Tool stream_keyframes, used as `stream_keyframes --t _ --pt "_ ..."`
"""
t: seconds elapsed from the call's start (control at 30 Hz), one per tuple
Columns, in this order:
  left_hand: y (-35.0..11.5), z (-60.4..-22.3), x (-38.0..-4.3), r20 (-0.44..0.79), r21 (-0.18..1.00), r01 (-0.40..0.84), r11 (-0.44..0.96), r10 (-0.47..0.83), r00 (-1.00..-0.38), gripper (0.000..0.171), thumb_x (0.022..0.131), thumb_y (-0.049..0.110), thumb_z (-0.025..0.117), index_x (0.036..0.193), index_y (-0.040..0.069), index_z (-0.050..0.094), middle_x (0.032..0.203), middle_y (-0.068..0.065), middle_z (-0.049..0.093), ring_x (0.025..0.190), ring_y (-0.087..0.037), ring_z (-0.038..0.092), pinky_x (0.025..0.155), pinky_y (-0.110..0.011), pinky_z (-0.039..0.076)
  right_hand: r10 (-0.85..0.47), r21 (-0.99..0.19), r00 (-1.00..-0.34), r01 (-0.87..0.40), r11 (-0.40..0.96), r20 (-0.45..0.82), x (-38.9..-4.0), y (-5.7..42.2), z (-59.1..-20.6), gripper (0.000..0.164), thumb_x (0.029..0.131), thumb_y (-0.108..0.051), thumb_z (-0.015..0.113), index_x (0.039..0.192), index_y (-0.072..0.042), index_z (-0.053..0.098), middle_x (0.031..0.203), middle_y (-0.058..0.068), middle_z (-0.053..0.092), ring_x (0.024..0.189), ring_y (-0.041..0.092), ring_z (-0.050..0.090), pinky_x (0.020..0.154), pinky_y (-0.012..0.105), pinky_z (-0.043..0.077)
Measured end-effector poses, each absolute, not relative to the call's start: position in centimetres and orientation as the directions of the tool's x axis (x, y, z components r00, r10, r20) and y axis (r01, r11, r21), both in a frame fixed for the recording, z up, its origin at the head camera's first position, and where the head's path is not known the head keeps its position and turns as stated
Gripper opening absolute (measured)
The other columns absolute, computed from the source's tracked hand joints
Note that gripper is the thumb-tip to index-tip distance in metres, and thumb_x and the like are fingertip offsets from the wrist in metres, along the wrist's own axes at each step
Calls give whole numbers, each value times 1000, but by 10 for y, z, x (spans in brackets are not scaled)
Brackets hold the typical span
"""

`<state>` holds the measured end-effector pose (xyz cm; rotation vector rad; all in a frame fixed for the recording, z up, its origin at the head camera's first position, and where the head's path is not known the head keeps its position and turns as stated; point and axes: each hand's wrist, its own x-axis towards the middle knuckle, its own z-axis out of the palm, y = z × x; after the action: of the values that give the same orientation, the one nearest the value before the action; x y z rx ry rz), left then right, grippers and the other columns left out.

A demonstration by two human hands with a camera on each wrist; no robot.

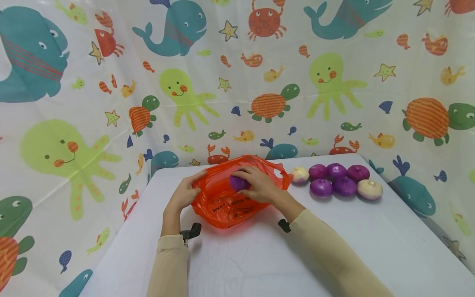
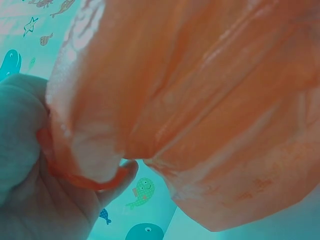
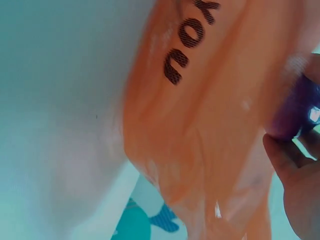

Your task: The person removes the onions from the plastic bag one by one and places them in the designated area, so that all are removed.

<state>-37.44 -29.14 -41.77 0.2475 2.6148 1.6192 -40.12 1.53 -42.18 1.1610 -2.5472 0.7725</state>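
Observation:
A red-orange plastic bag with dark printing lies on the white table, its mouth held open. My left hand grips the bag's left side at the rim; in the left wrist view, a bag handle loops across that hand. My right hand holds a glossy purple turnip at the bag's mouth, fingers over its top and thumb below. In the right wrist view the turnip shows at the right edge, partly behind the bag.
To the right of the bag, several more turnips sit in two rows on the white table, mostly purple, with a cream one at the front right. Behind the table hangs a curtain printed with sea animals.

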Motion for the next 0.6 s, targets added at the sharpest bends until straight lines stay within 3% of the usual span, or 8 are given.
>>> stream_keyframes --t 0.27,0.6 --pt "-290 -416 -375 43 890 115 441 170 -984 74 94 -6 53 158 30 47 158 -14 50 122 -44 64 85 -40 64 -570 -396 -629 -776 490 528 -386 40 -416 67 85 -22 86 147 -26 59 158 3 49 143 32 47 102 52 57" --pt "-291 -419 -374 31 900 100 425 167 -985 74 95 -7 52 158 31 47 157 -17 50 124 -47 61 87 -40 64 -544 -359 -621 -778 515 564 -378 56 -411 67 86 -22 85 147 -26 58 153 8 52 137 34 51 98 52 60"
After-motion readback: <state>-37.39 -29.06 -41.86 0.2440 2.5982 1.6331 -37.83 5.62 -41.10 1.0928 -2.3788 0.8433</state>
